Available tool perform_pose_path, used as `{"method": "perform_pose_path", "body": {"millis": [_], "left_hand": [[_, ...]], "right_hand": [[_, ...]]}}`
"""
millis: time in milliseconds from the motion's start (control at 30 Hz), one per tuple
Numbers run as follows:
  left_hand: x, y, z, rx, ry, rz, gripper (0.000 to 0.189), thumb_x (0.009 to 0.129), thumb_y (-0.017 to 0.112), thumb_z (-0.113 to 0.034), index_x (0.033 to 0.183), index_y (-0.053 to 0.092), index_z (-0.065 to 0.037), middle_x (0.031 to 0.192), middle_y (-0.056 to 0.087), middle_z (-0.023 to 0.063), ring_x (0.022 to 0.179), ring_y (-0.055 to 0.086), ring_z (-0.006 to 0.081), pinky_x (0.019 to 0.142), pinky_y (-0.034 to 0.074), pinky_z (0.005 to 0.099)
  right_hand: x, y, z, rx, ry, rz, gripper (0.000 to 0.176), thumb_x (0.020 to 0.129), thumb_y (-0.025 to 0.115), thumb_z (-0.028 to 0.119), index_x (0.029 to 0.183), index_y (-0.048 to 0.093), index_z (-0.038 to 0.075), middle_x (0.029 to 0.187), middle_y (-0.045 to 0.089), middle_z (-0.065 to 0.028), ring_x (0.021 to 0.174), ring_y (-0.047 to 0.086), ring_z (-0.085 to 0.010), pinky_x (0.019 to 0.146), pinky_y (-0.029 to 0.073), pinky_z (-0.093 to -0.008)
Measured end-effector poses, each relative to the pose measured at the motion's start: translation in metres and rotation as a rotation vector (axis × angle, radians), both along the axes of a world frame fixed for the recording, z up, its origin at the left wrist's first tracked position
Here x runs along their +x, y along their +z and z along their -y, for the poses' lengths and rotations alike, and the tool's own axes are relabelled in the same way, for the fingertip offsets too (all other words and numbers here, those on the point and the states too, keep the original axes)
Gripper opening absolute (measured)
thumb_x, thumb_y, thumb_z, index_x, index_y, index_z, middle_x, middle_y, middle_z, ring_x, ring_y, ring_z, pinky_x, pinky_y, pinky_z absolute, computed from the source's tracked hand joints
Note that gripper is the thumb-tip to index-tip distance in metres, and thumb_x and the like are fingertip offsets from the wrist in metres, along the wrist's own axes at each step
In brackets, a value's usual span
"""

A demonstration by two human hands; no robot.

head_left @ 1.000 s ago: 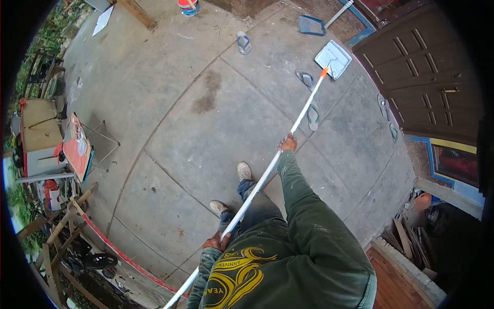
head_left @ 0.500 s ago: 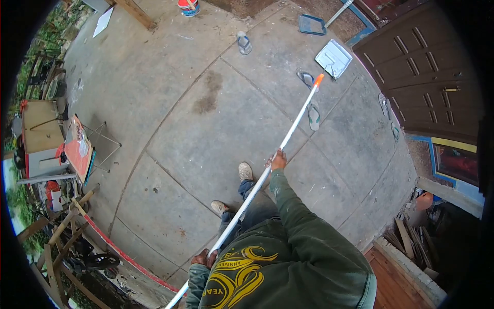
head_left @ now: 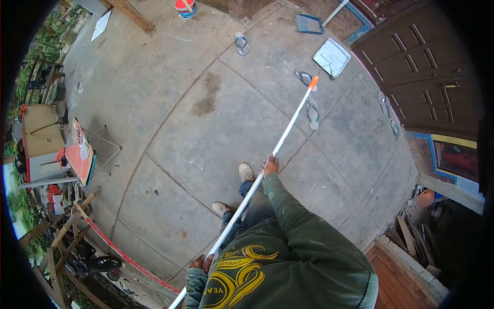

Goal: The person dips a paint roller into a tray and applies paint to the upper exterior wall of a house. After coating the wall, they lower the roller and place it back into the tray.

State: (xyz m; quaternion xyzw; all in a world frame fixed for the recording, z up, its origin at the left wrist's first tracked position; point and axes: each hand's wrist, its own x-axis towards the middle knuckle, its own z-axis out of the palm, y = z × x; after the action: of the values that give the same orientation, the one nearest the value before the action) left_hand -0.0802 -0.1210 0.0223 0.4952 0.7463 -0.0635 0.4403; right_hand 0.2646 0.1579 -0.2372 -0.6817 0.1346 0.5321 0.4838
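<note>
A long white pole (head_left: 288, 129) with an orange tip runs slantwise across my body. My right hand (head_left: 271, 165) is closed around its middle. Lower down, near my waist, my left hand (head_left: 201, 262) grips the same pole, its fingers partly hidden. The orange end is above a dark flip-flop (head_left: 303, 77), close to a white paint tray (head_left: 332, 57) on the floor. A thin wire frame shows between the tip and the tray; whether a roller is on it I cannot make out.
Flip-flops (head_left: 313, 114) lie on the concrete floor (head_left: 206, 144). A dark dustpan (head_left: 310, 24) and a brown door (head_left: 422, 67) are at right. A red bucket (head_left: 186, 8) stands at the back, a folding table (head_left: 80, 154) at left. Wooden rails (head_left: 67, 226) line the lower left.
The pole has drawn back slightly toward me, its orange tip shifting down and left, away from the tray. My right hand has shifted a little left and down with it.
</note>
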Motion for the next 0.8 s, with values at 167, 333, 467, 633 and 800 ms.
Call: {"method": "perform_pose_path", "body": {"millis": [167,333,467,633,800], "left_hand": [[0.019,0.013,-0.021,-0.065,0.018,-0.05,0.045,0.089,0.063,-0.049,0.076,0.063,-0.005,0.062,0.058,0.0226,0.06,0.06,0.043,0.054,0.045,0.0503],[0.064,0.019,-0.079,-0.165,-0.008,-0.084,0.046,0.09,0.059,-0.054,0.096,0.065,-0.009,0.073,0.066,0.0217,0.071,0.065,0.0441,0.062,0.05,0.0503],[0.058,0.027,-0.072,-0.115,0.02,-0.087,0.046,0.089,0.06,-0.053,0.089,0.065,-0.007,0.071,0.064,0.022,0.068,0.065,0.0421,0.06,0.05,0.0488],[0.002,0.031,-0.012,0.024,0.094,-0.035,0.043,0.087,0.067,-0.043,0.072,0.061,-0.003,0.059,0.056,0.0195,0.055,0.058,0.0371,0.054,0.045,0.0448],[-0.023,0.039,0.016,-0.033,0.104,-0.052,0.044,0.086,0.069,-0.042,0.07,0.061,-0.002,0.056,0.052,0.0194,0.052,0.052,0.0355,0.052,0.042,0.0423]], "right_hand": [[0.008,-0.039,-0.002,0.019,0.02,0.055,0.027,0.1,0.046,0.035,0.115,0.042,0.013,0.062,0.044,-0.0082,0.039,0.043,-0.0212,0.033,0.038,-0.0381],[0.053,-0.003,-0.059,0.032,-0.022,0.026,0.028,0.101,0.046,0.037,0.115,0.039,0.014,0.065,0.044,-0.0074,0.041,0.042,-0.0192,0.035,0.038,-0.038],[0.046,0.02,-0.053,0.075,-0.038,0.034,0.023,0.102,0.043,0.036,0.106,0.036,0.014,0.063,0.043,-0.0077,0.04,0.04,-0.0201,0.034,0.038,-0.0396],[-0.008,0.043,-0.007,0.071,-0.006,-0.073,0.024,0.102,0.042,0.04,0.109,0.038,0.017,0.067,0.043,-0.0056,0.041,0.039,-0.0172,0.036,0.036,-0.0346],[-0.029,0.044,0.016,0.062,-0.029,-0.069,0.032,0.1,0.046,0.039,0.117,0.039,0.013,0.066,0.043,-0.007,0.043,0.042,-0.0175,0.034,0.035,-0.0351]]}}
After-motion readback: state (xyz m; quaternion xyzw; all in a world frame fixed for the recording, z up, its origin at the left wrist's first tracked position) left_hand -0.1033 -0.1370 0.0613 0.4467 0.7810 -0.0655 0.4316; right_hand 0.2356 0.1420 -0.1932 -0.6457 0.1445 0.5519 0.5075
